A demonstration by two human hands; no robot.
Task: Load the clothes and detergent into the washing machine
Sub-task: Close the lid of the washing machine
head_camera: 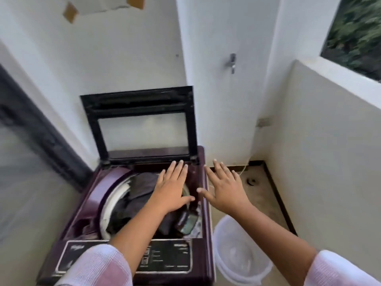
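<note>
Pink sleeves [97,267] reach forward; left hand [172,188] hovers flat and empty over dark clothes [142,188] already in the washer [86,203], right hand [223,190] spread, empty, at three o'clock. Behind, the lid [140,124] stands up for loading.

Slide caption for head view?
Left hand open over dark clothes in lid-up washing machine; right hand open off its right edge; white basket alongside.
</note>
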